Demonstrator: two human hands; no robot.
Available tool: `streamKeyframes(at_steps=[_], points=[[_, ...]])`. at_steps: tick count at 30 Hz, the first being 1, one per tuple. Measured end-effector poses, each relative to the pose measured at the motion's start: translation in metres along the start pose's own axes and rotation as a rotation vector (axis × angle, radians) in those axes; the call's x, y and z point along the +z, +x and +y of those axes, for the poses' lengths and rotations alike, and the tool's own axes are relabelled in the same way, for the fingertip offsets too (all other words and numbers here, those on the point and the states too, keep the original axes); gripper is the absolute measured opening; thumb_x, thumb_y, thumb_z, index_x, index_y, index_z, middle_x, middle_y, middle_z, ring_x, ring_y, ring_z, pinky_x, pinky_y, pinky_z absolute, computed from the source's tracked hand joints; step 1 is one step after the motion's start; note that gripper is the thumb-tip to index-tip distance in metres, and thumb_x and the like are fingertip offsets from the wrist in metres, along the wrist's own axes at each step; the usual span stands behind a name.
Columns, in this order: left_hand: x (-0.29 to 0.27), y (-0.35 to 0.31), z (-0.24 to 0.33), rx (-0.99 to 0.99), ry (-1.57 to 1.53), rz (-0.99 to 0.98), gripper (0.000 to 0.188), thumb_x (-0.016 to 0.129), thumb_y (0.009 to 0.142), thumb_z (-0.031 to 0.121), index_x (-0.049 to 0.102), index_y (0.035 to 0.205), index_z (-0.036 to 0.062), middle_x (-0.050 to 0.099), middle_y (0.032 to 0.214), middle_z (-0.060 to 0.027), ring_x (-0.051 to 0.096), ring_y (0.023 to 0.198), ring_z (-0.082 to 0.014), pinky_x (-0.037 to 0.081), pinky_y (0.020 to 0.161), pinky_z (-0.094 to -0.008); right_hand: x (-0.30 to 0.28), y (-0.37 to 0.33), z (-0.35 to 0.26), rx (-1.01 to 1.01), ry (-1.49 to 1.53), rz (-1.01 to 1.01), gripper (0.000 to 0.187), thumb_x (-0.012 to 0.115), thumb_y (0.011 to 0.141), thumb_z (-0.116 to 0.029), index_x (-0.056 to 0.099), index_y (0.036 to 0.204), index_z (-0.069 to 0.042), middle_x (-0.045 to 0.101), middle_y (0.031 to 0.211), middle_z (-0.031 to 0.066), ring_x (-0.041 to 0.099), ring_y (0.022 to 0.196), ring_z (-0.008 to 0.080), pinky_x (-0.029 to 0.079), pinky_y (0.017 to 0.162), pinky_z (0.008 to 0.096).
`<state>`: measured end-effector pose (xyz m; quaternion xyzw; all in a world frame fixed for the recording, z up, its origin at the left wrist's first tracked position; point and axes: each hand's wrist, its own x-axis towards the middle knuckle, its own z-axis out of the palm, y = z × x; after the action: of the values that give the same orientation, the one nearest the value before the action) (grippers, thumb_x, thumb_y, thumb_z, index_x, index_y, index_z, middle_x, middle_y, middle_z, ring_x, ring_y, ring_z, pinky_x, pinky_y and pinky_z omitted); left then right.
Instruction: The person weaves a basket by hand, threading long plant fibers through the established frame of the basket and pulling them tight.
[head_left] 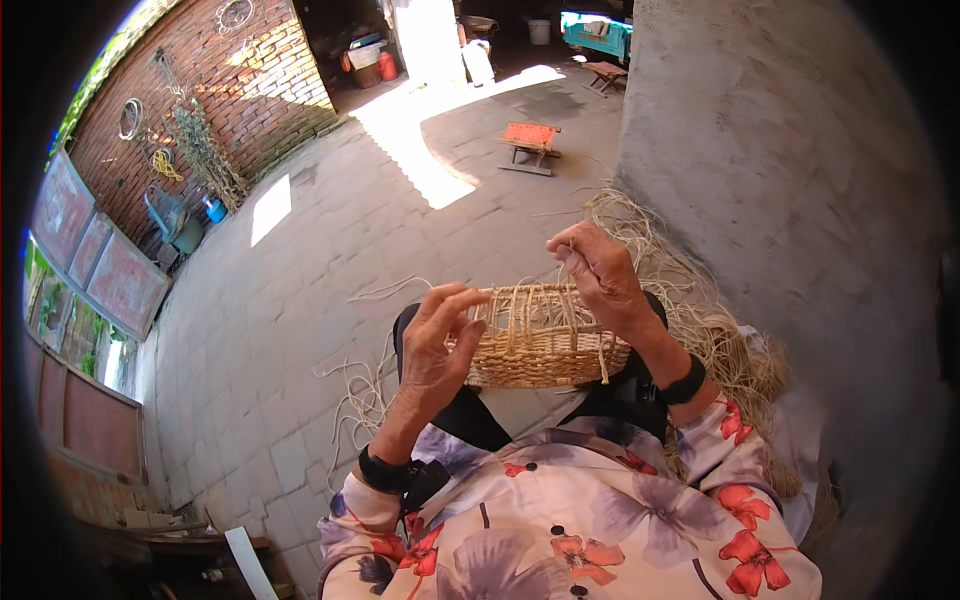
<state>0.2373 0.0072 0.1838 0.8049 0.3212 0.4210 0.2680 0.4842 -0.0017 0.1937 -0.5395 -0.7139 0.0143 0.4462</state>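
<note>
A half-woven straw basket (540, 345) rests on the person's lap at picture centre. The left hand (432, 350), at its nine o'clock, has fingers spread apart against the rim. The right hand (600, 272), at one o'clock, pinches a straw strand (603, 355), with a loose straw pile (700, 320) at three o'clock.

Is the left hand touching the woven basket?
Touching. The head view shows the left hand with its fingers laid against the near left end of the half-woven basket, no gap between them. The right hand pinches a strand above it.

left hand (432, 355) hides the woven basket's (545, 345) near end.
</note>
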Motion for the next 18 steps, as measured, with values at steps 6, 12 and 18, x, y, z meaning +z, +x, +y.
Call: streamKeyframes(at_steps=[6, 12, 18], points=[[0.025, 0.032, 0.009, -0.051, -0.664, -0.15, 0.042, 0.056, 0.095, 0.003, 0.053, 0.137, 0.0078, 0.063, 0.121, -0.0088, 0.066, 0.093, -0.0165, 0.054, 0.083, -0.0293, -0.012, -0.004, -0.034, 0.04, 0.894, -0.228, 0.016, 0.05, 0.1, -0.007, 0.062, 0.106, 0.001, 0.064, 0.094, 0.006, 0.061, 0.09, 0.0105, 0.051, 0.083, 0.0264], [0.01, 0.04, -0.024, 0.073, -0.045, 0.13, 0.013, 0.064, 0.09, -0.001, 0.071, 0.1, 0.0037, 0.07, 0.092, -0.0066, 0.067, 0.089, -0.0145, 0.052, 0.077, -0.0275, -0.03, -0.021, -0.012, 0.201, 0.822, -0.179, 0.021, 0.055, 0.096, -0.007, 0.059, 0.115, 0.0, 0.063, 0.097, 0.0068, 0.06, 0.086, 0.0088, 0.051, 0.079, 0.0249], [-0.148, 0.021, -0.115, -0.104, 0.16, 0.862, 0.02, 0.055, 0.099, 0.007, 0.066, 0.115, -0.0022, 0.069, 0.101, -0.0096, 0.067, 0.093, -0.0157, 0.055, 0.088, -0.028, -0.049, -0.07, 0.034, 0.371, 0.642, -0.074, 0.014, 0.053, 0.094, -0.003, 0.062, 0.105, 0.001, 0.063, 0.086, 0.0019, 0.059, 0.074, 0.0067, 0.051, 0.066, 0.0215]])
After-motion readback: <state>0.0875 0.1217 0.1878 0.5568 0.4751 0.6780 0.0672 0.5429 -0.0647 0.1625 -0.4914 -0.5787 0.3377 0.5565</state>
